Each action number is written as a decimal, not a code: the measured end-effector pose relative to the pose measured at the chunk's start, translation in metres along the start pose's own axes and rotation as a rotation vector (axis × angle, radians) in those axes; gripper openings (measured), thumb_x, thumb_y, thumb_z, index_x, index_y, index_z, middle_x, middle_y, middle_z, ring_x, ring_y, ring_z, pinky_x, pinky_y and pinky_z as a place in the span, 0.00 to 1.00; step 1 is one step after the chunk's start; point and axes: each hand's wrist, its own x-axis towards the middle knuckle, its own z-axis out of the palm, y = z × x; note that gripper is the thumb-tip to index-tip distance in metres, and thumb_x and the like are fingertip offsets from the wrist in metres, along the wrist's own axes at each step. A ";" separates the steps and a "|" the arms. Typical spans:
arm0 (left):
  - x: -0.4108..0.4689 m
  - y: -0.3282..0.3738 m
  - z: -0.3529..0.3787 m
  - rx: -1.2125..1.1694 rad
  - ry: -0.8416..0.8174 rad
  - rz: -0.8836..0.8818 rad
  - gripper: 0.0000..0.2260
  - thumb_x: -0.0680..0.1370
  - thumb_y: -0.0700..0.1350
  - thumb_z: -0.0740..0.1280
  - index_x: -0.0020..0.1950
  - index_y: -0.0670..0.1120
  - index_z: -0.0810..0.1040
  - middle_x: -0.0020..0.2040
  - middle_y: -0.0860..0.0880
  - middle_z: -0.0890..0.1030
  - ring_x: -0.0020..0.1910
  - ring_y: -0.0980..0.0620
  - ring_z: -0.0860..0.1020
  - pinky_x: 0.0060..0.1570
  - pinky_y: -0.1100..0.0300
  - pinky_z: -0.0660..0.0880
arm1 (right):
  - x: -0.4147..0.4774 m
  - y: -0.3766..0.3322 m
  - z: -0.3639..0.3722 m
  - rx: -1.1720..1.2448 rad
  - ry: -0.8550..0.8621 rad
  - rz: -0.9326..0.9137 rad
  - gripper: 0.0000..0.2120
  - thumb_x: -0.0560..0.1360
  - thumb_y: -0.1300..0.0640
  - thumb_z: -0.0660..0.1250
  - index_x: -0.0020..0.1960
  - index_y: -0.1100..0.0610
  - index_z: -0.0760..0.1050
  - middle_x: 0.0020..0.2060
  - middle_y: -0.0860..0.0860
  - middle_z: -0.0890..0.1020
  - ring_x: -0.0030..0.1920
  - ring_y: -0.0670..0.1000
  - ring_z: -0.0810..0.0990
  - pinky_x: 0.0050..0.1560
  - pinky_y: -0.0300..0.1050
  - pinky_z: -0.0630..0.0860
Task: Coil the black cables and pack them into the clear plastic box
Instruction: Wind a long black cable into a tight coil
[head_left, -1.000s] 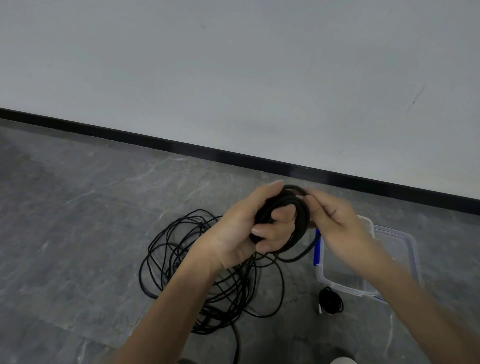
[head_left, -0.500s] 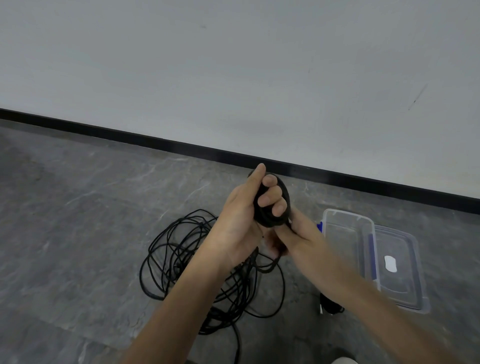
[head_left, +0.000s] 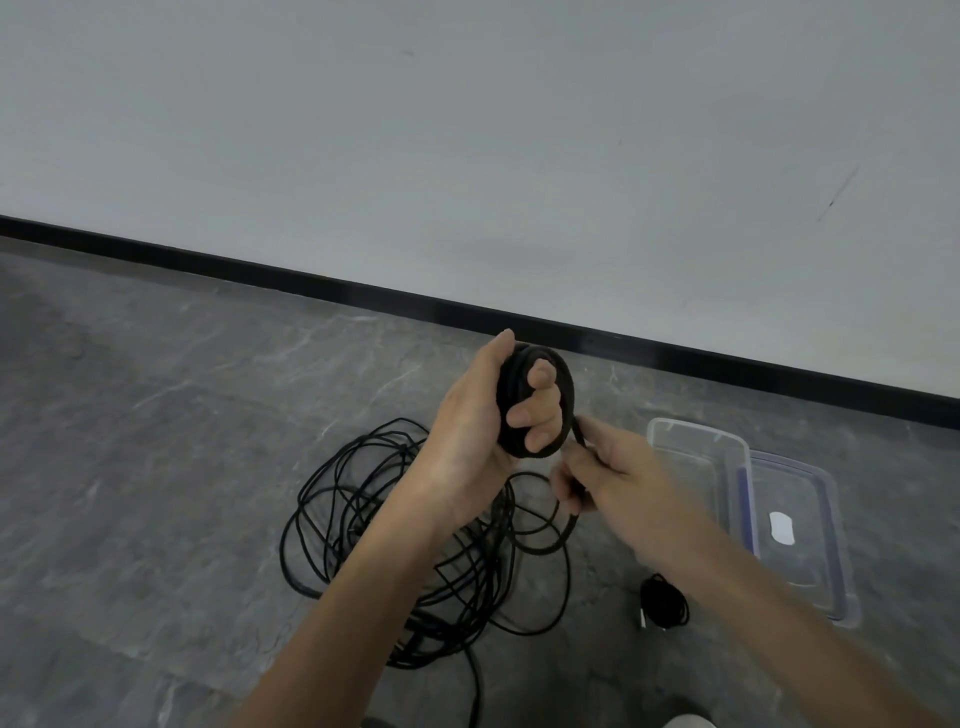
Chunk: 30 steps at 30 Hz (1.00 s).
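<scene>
Left hand is up above the floor, fingers curled tight through the middle of a neat black coil, thumb stretched up along its back, and the coil stands on edge in that grip. Just beside it, lower and to the right, the right hand pinches the loose end of the cable as it comes off the bottom of the coil; the fingers are closed on the strand, though that hand is blurred and the exact finger placement is hard to read. From there the strand drops in a loop and runs into the big loose tangle sprawled on the grey floor under the left forearm, with one strand trailing off towards the near edge of the view. Over on the right, the clear plastic box sits open on the floor, near the black strip at the foot of the wall. Its blue-rimmed lid lies flat against the box's right side. A small finished bundle lies on the floor close to the box's near end, outside it, just beside the right forearm.
</scene>
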 end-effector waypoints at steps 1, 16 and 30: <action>0.000 0.000 0.000 -0.007 -0.005 0.008 0.24 0.84 0.55 0.49 0.33 0.48 0.71 0.25 0.53 0.62 0.25 0.55 0.63 0.31 0.65 0.66 | -0.001 -0.001 0.002 -0.022 -0.038 0.005 0.14 0.82 0.63 0.54 0.49 0.47 0.73 0.26 0.47 0.77 0.29 0.47 0.74 0.35 0.40 0.74; 0.003 0.000 -0.006 0.356 0.117 0.227 0.14 0.84 0.45 0.52 0.42 0.46 0.70 0.31 0.53 0.70 0.35 0.53 0.73 0.46 0.57 0.69 | -0.011 -0.010 0.004 -0.035 -0.253 0.154 0.05 0.81 0.59 0.59 0.49 0.58 0.73 0.33 0.54 0.83 0.41 0.54 0.82 0.58 0.55 0.77; 0.007 0.000 -0.020 0.463 0.044 0.115 0.11 0.80 0.51 0.56 0.52 0.46 0.74 0.37 0.53 0.78 0.43 0.53 0.78 0.55 0.56 0.71 | -0.023 -0.007 -0.013 -0.444 -0.019 -0.212 0.08 0.80 0.55 0.60 0.48 0.53 0.78 0.29 0.52 0.77 0.30 0.51 0.76 0.31 0.43 0.71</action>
